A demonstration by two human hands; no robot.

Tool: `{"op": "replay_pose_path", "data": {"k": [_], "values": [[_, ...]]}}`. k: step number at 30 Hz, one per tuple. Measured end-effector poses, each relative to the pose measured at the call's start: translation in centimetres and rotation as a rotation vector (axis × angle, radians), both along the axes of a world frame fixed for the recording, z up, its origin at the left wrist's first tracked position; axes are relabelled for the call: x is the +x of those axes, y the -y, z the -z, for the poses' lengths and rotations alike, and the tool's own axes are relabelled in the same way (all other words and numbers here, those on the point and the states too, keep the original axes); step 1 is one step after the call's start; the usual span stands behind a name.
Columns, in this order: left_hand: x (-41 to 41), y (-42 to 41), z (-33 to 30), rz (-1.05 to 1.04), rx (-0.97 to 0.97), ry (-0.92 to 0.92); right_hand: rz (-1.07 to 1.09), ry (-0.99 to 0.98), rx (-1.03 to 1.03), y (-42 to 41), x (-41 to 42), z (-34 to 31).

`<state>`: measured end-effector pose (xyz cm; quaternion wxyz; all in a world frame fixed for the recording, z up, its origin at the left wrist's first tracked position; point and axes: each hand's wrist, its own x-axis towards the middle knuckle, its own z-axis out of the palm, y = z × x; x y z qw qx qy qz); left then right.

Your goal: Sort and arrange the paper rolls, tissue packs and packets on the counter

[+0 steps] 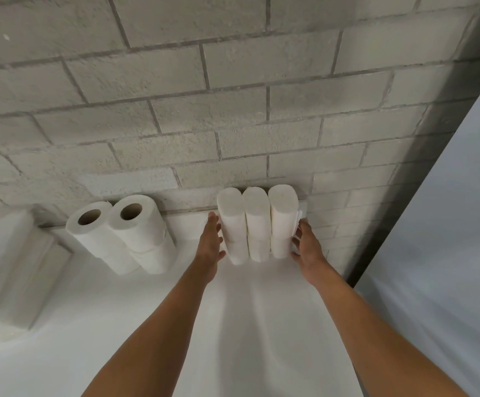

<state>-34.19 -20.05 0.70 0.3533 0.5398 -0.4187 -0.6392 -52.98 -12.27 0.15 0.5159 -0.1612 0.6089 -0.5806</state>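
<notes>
Head view, looking forward and down along both forearms to a white counter (pixel 233 325) that meets a pale grey block wall (pixel 233 96). Three coreless paper rolls (pixel 257 219) stand upright side by side in a tight row against the wall, right of centre, each apparently stacked on a second roll beneath it. The left hand (pixel 211 245) lies flat against the outer side of the leftmost stack, fingers extended and held together, thumb toward the counter. The right hand (pixel 307 247) presses on the opposite side, fingers extended upward beside the rightmost stack, touching a thin white packet (pixel 300 222) that stands between the hand and the roll; whether the fingers grip the packet or merely rest on it cannot be told. The two hands thus bracket the row from either side. To the left, apart from the row, two cored paper rolls (pixel 112 222) stand together by the wall, their brown tubes visible from above, with further rolls under them. At the far left edge lies a blurred stack of white tissue packs (pixel 18 267). A grey panel (pixel 447 224) borders the counter on the right.
</notes>
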Motion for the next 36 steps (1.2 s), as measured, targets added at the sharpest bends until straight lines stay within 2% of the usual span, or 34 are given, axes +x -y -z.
{"op": "replay_pose_path", "data": {"k": [12,23,31,36], "values": [[-1.3,-1.4,-1.4,0.08,-0.043,-0.02,-0.085,-0.091,-0.015,-0.7,1.8,-0.7],[-1.0,-1.0,-1.7,0.108,-0.023,-0.018,-0.098,-0.089,-0.019,-0.8,2.4,-0.4],[-0.2,-0.8,-0.7,0.073,-0.048,0.021,-0.02,-0.115,-0.026,-0.9,1.8,0.1],[1.2,-1.3,-0.2,0.015,-0.015,0.01,0.027,-0.102,0.069,-1.7,1.1,1.7]]}}
